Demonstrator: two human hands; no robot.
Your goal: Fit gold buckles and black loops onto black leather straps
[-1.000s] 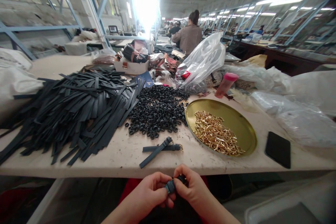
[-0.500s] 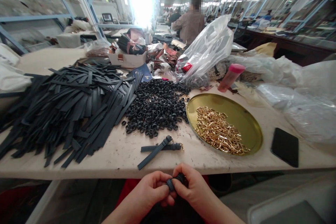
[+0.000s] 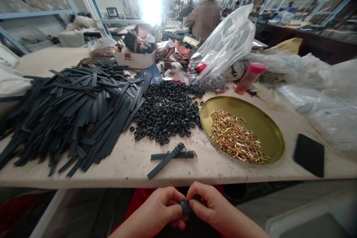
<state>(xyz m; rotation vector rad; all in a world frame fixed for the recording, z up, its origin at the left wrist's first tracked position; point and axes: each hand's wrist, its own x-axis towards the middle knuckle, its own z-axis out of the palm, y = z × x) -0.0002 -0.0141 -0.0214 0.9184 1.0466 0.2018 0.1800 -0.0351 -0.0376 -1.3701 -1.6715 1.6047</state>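
Observation:
Below the table's near edge, my left hand [image 3: 160, 208] and my right hand [image 3: 205, 204] meet, both pinched shut on a small dark strap piece [image 3: 185, 206] held between the fingertips. Just beyond them, two finished dark straps [image 3: 170, 156] lie crossed on the table, one with a gold buckle. A heap of black loops [image 3: 167, 113] sits behind these. To the right stands a round gold tray [image 3: 267, 126] holding several gold buckles [image 3: 237, 137]. A big pile of dark straps [image 3: 72, 111] covers the left of the table.
A black phone [image 3: 309, 155] lies at the right near the edge. Clear plastic bags [image 3: 223, 50], a pink-capped bottle [image 3: 249, 78] and a white box [image 3: 135, 59] crowd the back. A person in a brown top [image 3: 203, 16] stands farther off with their back turned.
My hands have dropped slightly lower and closer to me, still working the small strap piece. The view has tilted down a little; things on the table have not moved.

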